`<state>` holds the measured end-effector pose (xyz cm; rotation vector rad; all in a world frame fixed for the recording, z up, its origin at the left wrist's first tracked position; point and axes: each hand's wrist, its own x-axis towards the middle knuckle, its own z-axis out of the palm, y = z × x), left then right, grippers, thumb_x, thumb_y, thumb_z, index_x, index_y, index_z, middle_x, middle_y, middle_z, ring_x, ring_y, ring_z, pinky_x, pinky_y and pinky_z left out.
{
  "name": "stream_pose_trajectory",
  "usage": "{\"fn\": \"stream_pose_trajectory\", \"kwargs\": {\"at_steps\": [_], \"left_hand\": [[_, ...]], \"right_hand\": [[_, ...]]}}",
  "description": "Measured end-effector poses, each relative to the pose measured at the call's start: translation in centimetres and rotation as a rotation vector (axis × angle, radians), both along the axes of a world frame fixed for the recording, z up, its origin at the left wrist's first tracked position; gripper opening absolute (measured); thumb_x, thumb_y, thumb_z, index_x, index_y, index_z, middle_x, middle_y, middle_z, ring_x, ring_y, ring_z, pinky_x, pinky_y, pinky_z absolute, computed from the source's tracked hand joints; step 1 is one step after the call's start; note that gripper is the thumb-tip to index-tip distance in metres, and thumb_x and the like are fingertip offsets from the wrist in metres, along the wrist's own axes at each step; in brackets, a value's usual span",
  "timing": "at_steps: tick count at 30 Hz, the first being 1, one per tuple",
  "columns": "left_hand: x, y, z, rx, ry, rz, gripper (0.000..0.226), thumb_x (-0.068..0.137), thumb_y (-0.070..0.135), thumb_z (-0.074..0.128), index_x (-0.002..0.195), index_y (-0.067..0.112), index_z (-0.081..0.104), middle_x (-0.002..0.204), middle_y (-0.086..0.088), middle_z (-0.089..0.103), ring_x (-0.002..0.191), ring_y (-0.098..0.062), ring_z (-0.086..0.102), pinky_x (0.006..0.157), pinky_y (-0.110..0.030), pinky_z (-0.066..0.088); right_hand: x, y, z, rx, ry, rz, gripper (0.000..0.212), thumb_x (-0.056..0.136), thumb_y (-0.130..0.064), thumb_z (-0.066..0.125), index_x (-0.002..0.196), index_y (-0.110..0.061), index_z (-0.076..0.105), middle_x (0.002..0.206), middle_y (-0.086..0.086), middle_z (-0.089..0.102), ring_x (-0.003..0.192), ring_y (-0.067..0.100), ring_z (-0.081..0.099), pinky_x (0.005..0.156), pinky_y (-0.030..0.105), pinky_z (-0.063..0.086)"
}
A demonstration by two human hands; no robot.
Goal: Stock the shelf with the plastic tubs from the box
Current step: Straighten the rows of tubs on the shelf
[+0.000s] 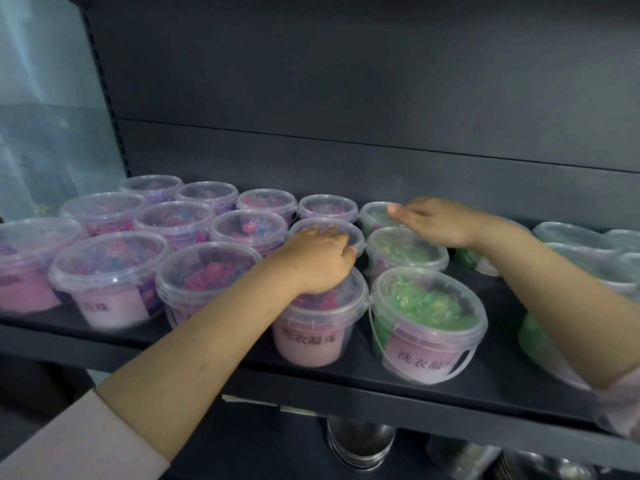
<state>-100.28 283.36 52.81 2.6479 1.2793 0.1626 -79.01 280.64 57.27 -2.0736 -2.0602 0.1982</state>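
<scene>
Clear plastic tubs with clear lids stand in rows on the dark shelf (346, 372): pink-filled ones on the left, green-filled ones to the right. My left hand (318, 258) reaches over the front pink tub (311, 337) and rests its fingers on the lid of the second-row pink tub (358, 237), with the thumb at that lid's near rim. My right hand (436, 221) lies flat with straight fingers on the lid of the back green tub (372, 214). Two more green tubs (426, 320) stand in front of it. The box is out of view.
More green tubs (585, 251) stand at the shelf's far right, partly behind my right forearm. The shelf's dark back panel (346, 150) rises close behind the rows. Metal pots (360, 441) sit on the shelf below. A bare strip of shelf lies between the two green groups.
</scene>
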Motion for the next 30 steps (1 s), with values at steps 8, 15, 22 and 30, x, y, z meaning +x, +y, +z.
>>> {"fn": "stream_pose_trajectory", "kwargs": {"at_steps": [8, 15, 22, 30], "left_hand": [[0.1, 0.6, -0.2, 0.022, -0.010, 0.013, 0.054, 0.102, 0.038, 0.022, 0.151, 0.017, 0.023, 0.160, -0.005, 0.016, 0.146, -0.024, 0.017, 0.118, -0.042, 0.018], [0.1, 0.7, -0.4, 0.022, -0.048, 0.011, 0.055, 0.099, 0.039, 0.023, 0.150, 0.018, 0.029, 0.158, -0.006, 0.022, 0.144, -0.024, 0.023, 0.116, -0.042, 0.023], [-0.1, -0.5, 0.3, 0.113, -0.078, -0.046, 0.039, 0.100, 0.028, 0.026, 0.123, 0.020, 0.056, 0.136, -0.007, 0.053, 0.124, -0.026, 0.047, 0.105, -0.044, 0.037], [-0.6, -0.6, 0.9, 0.165, -0.348, -0.142, 0.041, 0.101, 0.033, 0.036, 0.135, 0.015, 0.049, 0.147, -0.003, 0.043, 0.143, -0.028, 0.025, 0.116, -0.045, 0.022]], "right_hand": [[-0.1, -3.8, -0.4, -0.059, 0.092, -0.002, 0.056, 0.094, -0.063, 0.029, 0.126, -0.031, 0.063, 0.141, -0.005, 0.053, 0.129, 0.015, 0.048, 0.110, 0.031, 0.033], [-2.1, -11.0, 0.1, 0.134, 0.058, 0.148, 0.049, 0.082, -0.065, 0.043, 0.113, -0.037, 0.067, 0.120, -0.021, 0.060, 0.115, -0.004, 0.052, 0.099, 0.014, 0.037], [-3.1, -14.6, -2.3, 0.087, 0.168, 0.173, 0.048, 0.073, -0.059, 0.064, 0.118, -0.042, 0.064, 0.126, -0.030, 0.055, 0.122, -0.014, 0.042, 0.108, 0.017, 0.030], [-4.0, -15.3, -3.0, 0.249, 0.237, 0.079, 0.041, 0.084, -0.050, 0.059, 0.123, -0.036, 0.063, 0.125, -0.028, 0.056, 0.116, -0.022, 0.041, 0.099, 0.004, 0.030]]}}
